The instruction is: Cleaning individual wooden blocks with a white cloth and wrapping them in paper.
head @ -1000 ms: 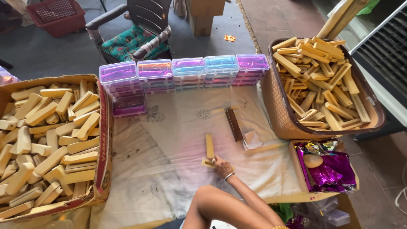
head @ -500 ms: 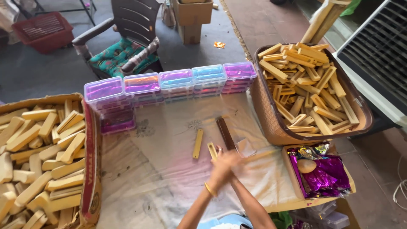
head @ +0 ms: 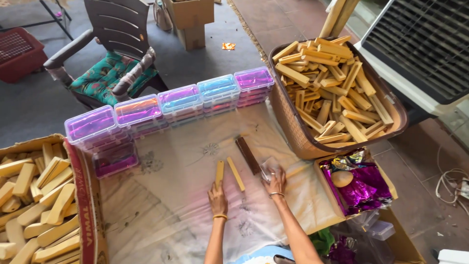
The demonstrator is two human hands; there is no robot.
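Observation:
My left hand (head: 218, 197) rests on the pale cloth (head: 171, 205), fingertips on the near end of a yellowish wooden stick (head: 220, 172). A second similar stick (head: 236, 174) lies just to its right, angled. My right hand (head: 275, 182) grips a small clear plastic piece (head: 269, 167) beside a dark brown bar (head: 248, 155) that lies on the cloth.
Stacks of small clear plastic boxes with purple contents (head: 168, 105) line the cloth's far edge. A brown basket (head: 293, 132) at right and a cardboard box (head: 83, 210) at left hold several wooden sticks. A box with purple foil (head: 364, 188) sits near right. A chair (head: 115, 44) stands behind.
Both hands were together near the dark bar; now they are apart, the left on a stick, the right holding the clear piece. A second stick now lies on the cloth. The view shifted.

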